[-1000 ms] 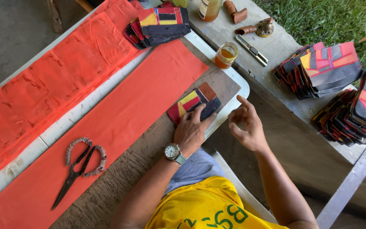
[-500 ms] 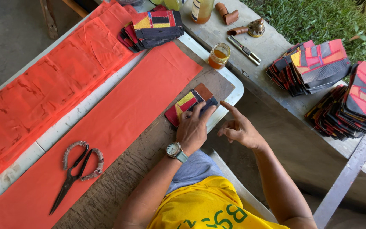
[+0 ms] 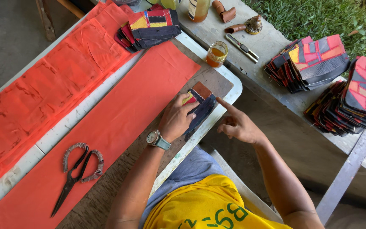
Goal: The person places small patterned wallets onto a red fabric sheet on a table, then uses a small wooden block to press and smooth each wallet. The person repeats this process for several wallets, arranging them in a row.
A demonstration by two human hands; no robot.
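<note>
My left hand (image 3: 175, 118), with a wristwatch on its wrist, lies flat on a small patchwork piece (image 3: 201, 104) of dark, red, yellow and brown patches, pressing it onto the wooden board at the table's near corner. My right hand (image 3: 236, 124) hovers just right of the piece, past the table edge, with its index finger pointing at the piece's right edge and the other fingers curled; it holds nothing. A long orange fabric strip (image 3: 106, 127) lies just left of the piece.
Scissors with wrapped handles (image 3: 76, 171) rest on the orange strip. A second, wrinkled orange strip (image 3: 43, 93) lies further left. Stacked patchwork pieces (image 3: 149, 25) sit at the far end. On the concrete ledge stand a glue jar (image 3: 216, 53), a utility knife (image 3: 242, 47) and more patchwork stacks (image 3: 314, 63).
My left hand has slid further over the patchwork piece, now covering most of it. My right hand has drawn closer, its index finger now pointing at the piece's edge.
</note>
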